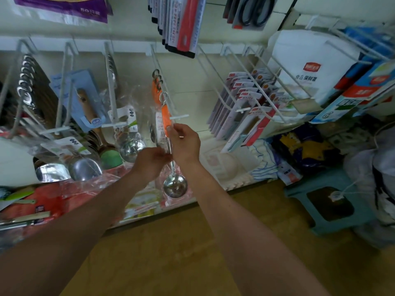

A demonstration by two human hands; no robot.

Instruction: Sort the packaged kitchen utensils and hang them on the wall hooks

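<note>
My right hand point(185, 144) pinches orange-handled ladle point(175, 186); my left hand point(152, 161), at its 8 o'clock, pinches shaft through wrapper. Ladle ring seems threaded on white hook point(156, 60) (others hang behind). Keep ladle plumb, slide ring toward 12 o'clock.

One view: head-worn, wide-angle. Faces forward and steeply down along both forearms toward a wall of wire hooks point(179, 117). Close range: left hand point(150, 161) and right hand point(186, 144), arms outstretched, both holding a ladle point(175, 185), sit near frame centre. Floor point(171, 253) fills the lower frame. Straight lines bow toward the edges.
</note>
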